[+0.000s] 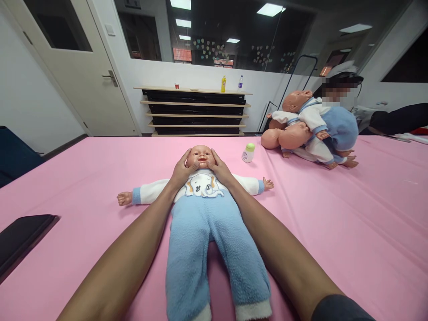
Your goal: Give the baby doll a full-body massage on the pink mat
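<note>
A baby doll [203,223] lies on its back, its feet toward me and its arms spread wide. It wears fluffy blue trousers and a white top with an elephant on the chest. My left hand [183,168] cups the left side of the doll's head, thumb by its chin. On the other side, my right hand [219,167] holds the doll's cheek in the same way, so the head sits between both palms. Beyond the doll's right-side arm stands a small white bottle [248,154] with a green cap.
A pink cover [317,214] is spread over the table. Several more dolls [310,125] are piled at the back right, with a person [341,84] behind them. A black flat case [26,240] lies at the left edge. Shelves [197,107] stand against the far wall.
</note>
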### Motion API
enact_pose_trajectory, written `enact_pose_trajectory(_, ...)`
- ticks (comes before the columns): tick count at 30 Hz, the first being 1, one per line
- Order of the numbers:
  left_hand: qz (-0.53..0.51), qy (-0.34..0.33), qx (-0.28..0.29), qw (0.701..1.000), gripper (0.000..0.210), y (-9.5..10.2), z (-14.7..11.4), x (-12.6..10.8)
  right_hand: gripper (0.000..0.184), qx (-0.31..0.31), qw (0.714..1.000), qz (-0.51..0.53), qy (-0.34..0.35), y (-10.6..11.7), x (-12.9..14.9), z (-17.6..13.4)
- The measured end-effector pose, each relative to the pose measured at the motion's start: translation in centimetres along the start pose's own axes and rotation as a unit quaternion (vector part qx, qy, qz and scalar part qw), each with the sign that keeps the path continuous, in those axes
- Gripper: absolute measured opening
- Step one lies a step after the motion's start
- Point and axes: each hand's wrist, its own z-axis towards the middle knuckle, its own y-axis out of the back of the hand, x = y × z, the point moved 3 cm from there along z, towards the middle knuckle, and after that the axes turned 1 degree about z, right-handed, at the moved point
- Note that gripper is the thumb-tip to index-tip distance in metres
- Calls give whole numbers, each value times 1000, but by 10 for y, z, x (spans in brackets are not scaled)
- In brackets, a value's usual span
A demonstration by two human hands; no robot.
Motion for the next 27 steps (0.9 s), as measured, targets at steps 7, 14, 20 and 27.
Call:
enact_pose_trajectory(7,-7,33,1,999,97,-4,-4,-2,69,-14,1000,23,-12,1,5,-2)
enact_pose_trajectory(14,-26,25,3,999,89,-3,-3,0,104,15,1000,2,2,-4,19,-14)
enact_pose_trajectory(20,-10,12,0,1000,77,0,0,4,93,13,998,57,-17,-1,11,-6)
enact_pose_trajectory(27,-14,10,0,1000,70,-3,-1,2,78,7,988,147,-45,-1,3,-2)
